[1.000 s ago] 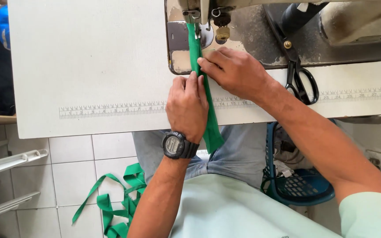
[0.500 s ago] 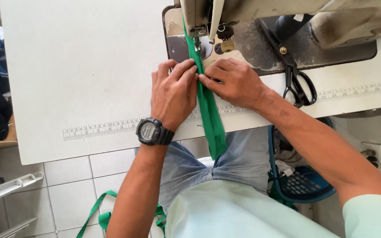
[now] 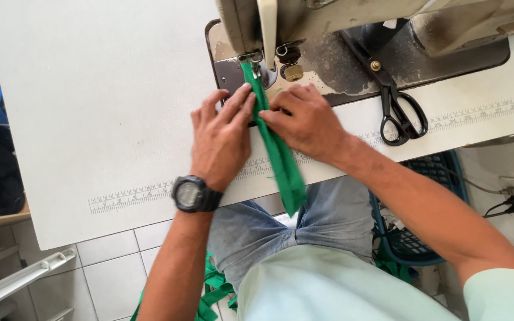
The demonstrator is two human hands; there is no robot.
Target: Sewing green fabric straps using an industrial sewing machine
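In the head view, a green fabric strip [image 3: 278, 151] is pressed flat on the white table [image 3: 90, 107] between the left hand [image 3: 221, 139] and right hand [image 3: 304, 122], fingers laid flat, not clamped. Its upper end is fed under the sewing machine [image 3: 257, 24]; black scissors [image 3: 397, 104] are seen nearby.

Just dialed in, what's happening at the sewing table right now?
A person sits at a white table with a sewing machine, feeding a folded green fabric strip under the presser foot. The left hand, with a black watch on its wrist, presses flat beside the strip's left edge; the right hand pins the right edge. The strip runs off the table edge onto the person's lap. Black scissors lie untouched to the right, and more green fabric is piled on the tiled floor.
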